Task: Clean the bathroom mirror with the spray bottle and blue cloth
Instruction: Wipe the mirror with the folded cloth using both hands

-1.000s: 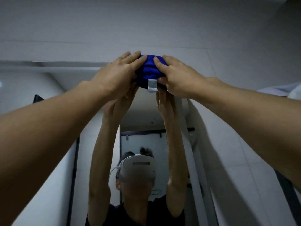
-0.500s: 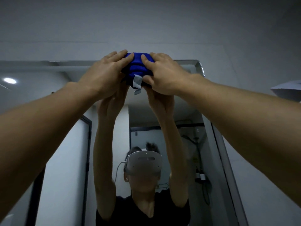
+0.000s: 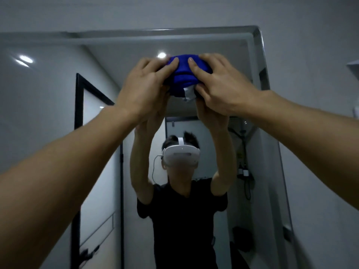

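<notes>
A bunched blue cloth [image 3: 183, 74] with a white label is pressed flat against the bathroom mirror [image 3: 48, 123], a little below its top edge. My left hand [image 3: 144, 87] covers the cloth's left side and my right hand [image 3: 219, 82] covers its right side, fingers spread over it. The mirror's metal frame [image 3: 260, 55] runs along the top and down the right. The glass reflects a person with raised arms and a white headset. No spray bottle is in view.
A grey tiled wall [image 3: 320, 94] lies to the right of the mirror and above it. A white shelf edge [image 3: 354, 65] juts in at the far right. The mirror reflects a dark-framed door and shower fittings.
Both hands have slid the cloth down from the mirror's top edge and a little rightward across the glass. The view has tilted down, so more of the mirror shows.
</notes>
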The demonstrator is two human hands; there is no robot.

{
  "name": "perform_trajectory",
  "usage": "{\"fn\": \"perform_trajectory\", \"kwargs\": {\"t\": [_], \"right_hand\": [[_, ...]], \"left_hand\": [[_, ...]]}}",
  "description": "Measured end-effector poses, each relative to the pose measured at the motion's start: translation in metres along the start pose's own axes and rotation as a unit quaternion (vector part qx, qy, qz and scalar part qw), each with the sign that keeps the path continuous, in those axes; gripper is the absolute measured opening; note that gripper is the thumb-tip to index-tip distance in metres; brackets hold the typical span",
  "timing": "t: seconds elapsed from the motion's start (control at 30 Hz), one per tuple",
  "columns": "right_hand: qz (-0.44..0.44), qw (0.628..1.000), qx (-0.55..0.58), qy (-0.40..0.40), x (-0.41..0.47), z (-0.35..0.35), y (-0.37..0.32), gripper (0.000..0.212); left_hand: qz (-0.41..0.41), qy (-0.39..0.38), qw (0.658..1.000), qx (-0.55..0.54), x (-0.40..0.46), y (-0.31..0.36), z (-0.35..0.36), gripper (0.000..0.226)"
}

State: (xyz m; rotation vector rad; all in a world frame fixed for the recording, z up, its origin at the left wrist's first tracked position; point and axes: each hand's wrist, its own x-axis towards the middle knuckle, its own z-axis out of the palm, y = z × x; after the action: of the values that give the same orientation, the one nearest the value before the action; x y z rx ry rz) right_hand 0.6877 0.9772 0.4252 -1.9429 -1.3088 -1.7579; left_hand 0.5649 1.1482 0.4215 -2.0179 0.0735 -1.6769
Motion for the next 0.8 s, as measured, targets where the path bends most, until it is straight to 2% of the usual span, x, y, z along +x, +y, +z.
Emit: {"fn": "perform_trajectory", "kwargs": {"t": [0.2, 0.37, 0.8], "right_hand": [[0.006, 0.999, 0.044, -0.012, -0.070, 0.012, -0.025, 0.063], [0.024, 0.992, 0.124, -0.018, -0.142, 0.026, -0.052, 0.059], [0.064, 0.977, 0.171, -0.107, -0.319, 0.058, -0.126, 0.047]], "left_hand": [[-0.003, -0.020, 0.999, -0.042, -0.068, 0.035, -0.003, 0.051], [0.000, -0.076, 0.995, -0.059, -0.133, 0.063, 0.000, 0.048], [-0.029, -0.191, 0.975, -0.114, -0.294, 0.153, 0.007, 0.042]]}}
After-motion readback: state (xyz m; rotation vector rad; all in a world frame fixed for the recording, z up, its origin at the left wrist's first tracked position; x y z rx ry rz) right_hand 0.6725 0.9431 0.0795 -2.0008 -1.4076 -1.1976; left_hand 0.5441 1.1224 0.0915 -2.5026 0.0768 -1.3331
